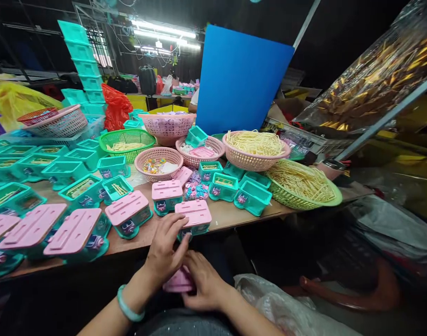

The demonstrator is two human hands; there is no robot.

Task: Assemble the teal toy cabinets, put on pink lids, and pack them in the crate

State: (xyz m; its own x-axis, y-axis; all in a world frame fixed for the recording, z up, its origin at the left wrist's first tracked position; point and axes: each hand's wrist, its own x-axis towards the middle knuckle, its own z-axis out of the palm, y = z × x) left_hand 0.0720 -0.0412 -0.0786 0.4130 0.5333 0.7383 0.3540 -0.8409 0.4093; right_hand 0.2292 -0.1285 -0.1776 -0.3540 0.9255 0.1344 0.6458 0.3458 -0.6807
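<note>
My left hand (pixel 166 247) reaches up to the table's front edge, fingertips touching a teal toy box with a pink lid (pixel 194 217). Below the table edge my right hand (pixel 203 284) grips a loose pink lid (pixel 178 281) in my lap; the lid is partly hidden by both hands. A green bangle (pixel 127 305) circles my left wrist. More pink-lidded teal boxes (pixel 129 212) stand in a row to the left along the wooden table (pixel 230 217).
Open teal boxes (pixel 251 196) crowd the table. Pink baskets (pixel 255 154) and a green basket (pixel 300 186) hold pale yellow sticks. A blue board (pixel 241 79) stands behind, stacked teal boxes (pixel 80 56) far left, and plastic bags (pixel 290 308) lie at lower right.
</note>
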